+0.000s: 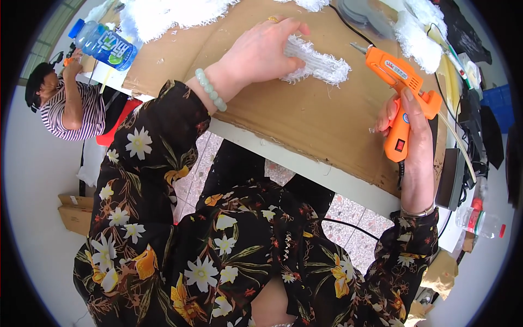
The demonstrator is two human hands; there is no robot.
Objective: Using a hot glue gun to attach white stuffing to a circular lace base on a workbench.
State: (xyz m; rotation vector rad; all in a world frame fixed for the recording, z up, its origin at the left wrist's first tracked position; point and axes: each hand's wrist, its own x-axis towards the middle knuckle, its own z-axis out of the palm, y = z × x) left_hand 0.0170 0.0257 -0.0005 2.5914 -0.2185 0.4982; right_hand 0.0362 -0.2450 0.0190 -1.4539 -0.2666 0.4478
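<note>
Some cardboard (pixel 327 120) covers the table (pixel 305 166) above tiles (pixel 346 218), left hand (pixel 261 50) spread, right hand (pixel 418 128) gripping glue gun (pixel 393 71).

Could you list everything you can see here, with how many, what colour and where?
Hot-glue gun: one, orange, in the right hand
Fringed strip: one, white, at the left hand
Fringed piles: at least three, white, along the far side
Cardboard sheet: one, brown, on the table
Label-wrapped bottle: one, blue, far left
Red-capped bottle: one, clear, lower right
Cardboard box: one, brown, lower left
Co-worker: one, striped top, far left
Clutter: uncountable, mixed colours, right edge
Floral garment: one, black, on the wearer
Left hand: one, bare, over the cardboard
Right hand: one, bare, right side
</note>
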